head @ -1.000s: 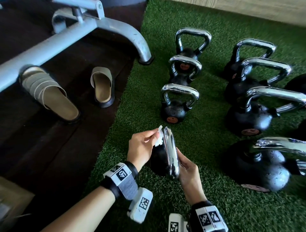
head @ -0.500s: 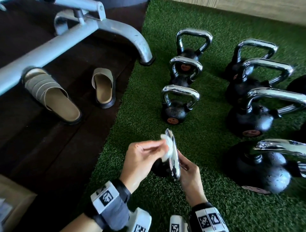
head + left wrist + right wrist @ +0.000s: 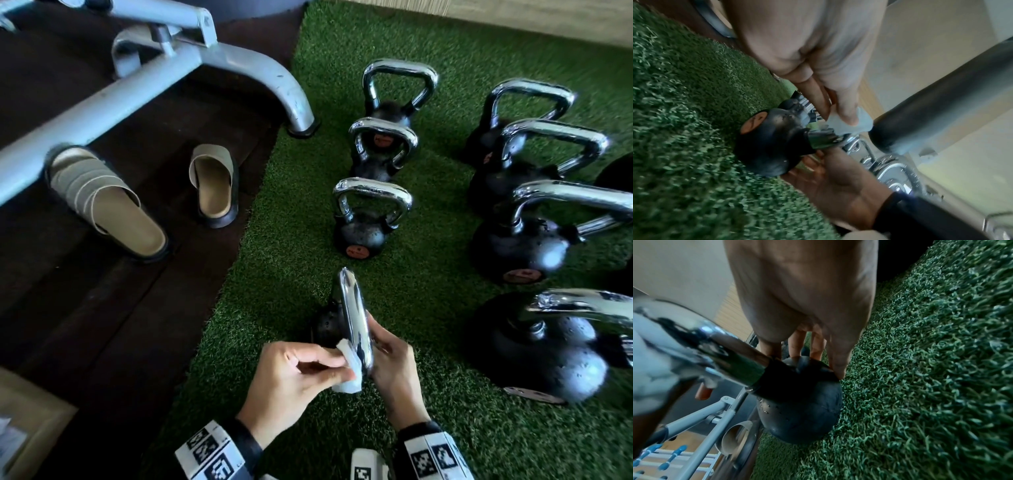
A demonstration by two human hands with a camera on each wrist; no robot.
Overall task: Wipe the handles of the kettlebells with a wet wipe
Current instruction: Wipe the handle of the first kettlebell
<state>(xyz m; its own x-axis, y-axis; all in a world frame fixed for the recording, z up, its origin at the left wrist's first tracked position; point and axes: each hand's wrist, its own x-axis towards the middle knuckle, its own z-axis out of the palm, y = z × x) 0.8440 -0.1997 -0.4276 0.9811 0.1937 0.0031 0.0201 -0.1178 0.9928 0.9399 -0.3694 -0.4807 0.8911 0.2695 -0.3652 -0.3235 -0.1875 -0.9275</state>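
A small black kettlebell (image 3: 327, 323) with a chrome handle (image 3: 352, 308) stands on the green turf, its handle edge-on to me. My left hand (image 3: 337, 368) pinches a white wet wipe (image 3: 349, 375) against the near end of that handle; in the left wrist view the wipe (image 3: 851, 124) sits where the handle (image 3: 824, 139) bends toward the ball (image 3: 772, 142). My right hand (image 3: 385, 346) holds the kettlebell from the right. The right wrist view has its fingers (image 3: 835, 363) on the black ball (image 3: 801, 402).
Three small kettlebells (image 3: 371, 216) line up ahead, and a row of larger ones (image 3: 534, 240) stands to the right. On the dark floor to the left are two slippers (image 3: 214, 185) and a grey bench frame (image 3: 239, 65). A cardboard box (image 3: 24, 421) sits near left.
My left hand has slid the wipe along the handle from its far end toward me to the near end. The right hand stays on the kettlebell.
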